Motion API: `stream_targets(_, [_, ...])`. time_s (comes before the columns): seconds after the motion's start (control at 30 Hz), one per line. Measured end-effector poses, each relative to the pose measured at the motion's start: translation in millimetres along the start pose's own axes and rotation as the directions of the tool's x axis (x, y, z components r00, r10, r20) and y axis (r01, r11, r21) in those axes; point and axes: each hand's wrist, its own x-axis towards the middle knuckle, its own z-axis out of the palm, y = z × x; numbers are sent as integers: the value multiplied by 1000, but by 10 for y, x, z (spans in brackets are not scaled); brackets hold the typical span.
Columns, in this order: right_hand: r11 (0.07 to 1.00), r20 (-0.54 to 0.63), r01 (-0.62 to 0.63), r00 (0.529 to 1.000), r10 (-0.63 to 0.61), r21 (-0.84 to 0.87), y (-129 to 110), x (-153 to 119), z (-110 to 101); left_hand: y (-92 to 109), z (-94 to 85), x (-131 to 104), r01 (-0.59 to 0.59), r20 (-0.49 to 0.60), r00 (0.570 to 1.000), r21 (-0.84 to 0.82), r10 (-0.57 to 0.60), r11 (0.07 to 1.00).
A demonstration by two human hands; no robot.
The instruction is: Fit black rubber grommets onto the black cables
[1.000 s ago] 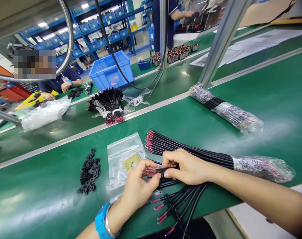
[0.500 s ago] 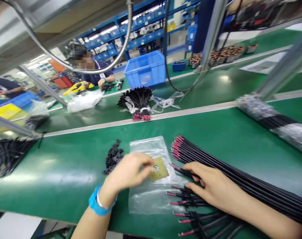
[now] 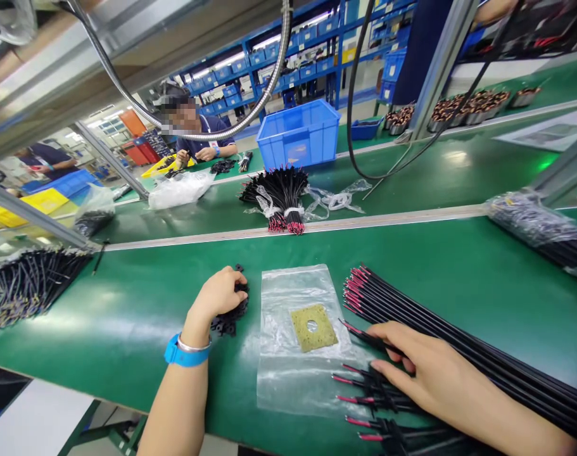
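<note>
- l hand [image 3: 220,292] at blk parts pile [image 3: 230,322], fingers curled, can't tell if gripping any
- r hand [image 3: 424,366] holding blk cable [image 3: 364,336] w/ red tip, near cable bundle [image 3: 406,308]
- plastic bag [image 3: 288,386] btwn hands

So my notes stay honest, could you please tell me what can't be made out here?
In the head view:
- what the left hand pinches, if anything: hidden by its fingers
- far end of the wrapped bundle: cut off by right edge
- print on the white sheet: too small
</note>
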Motion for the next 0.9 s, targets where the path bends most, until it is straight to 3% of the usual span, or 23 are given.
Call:
stream_targets(0.3, [1000, 19, 5, 1000, -5, 14, -19, 15, -12, 68, -97, -34, -16, -90, 996, -88, 8, 996])
stream_targets(0.37, [999, 24, -9, 1000, 8, 37, -47, 23, -31, 160, -99, -57, -43, -125, 992, -237, 14, 971])
stream_targets(0.47, [996, 24, -31, 999, 29, 78, -93, 44, -76, 399, -24, -95, -87, -90, 995, -575, 43, 814])
stream_targets(0.53, [994, 4, -32, 999, 31, 105, -114, 65, -111, 604, 71, -128, -142, -69, 989, -654, 128, 743])
stream_targets(0.67, [989, -39, -49, 998, 55, 138, -130, 93, -160, 975, 310, -232, -382, -155, 921, -531, 356, 757])
stream_targets(0.77, [984, -69, -66, 995, 78, 168, -146, 92, -174, 1138, 468, -327, -533, -227, 846, -304, 483, 790])
stream_targets(0.83, [976, -95, -65, 992, 86, 206, -163, 88, -180, 1199, 527, -381, -575, -185, 815, -143, 549, 806])
stream_targets(0.9, [969, -110, -62, 990, 90, 241, -179, 86, -187, 1238, 545, -415, -580, -111, 812, -41, 574, 813])
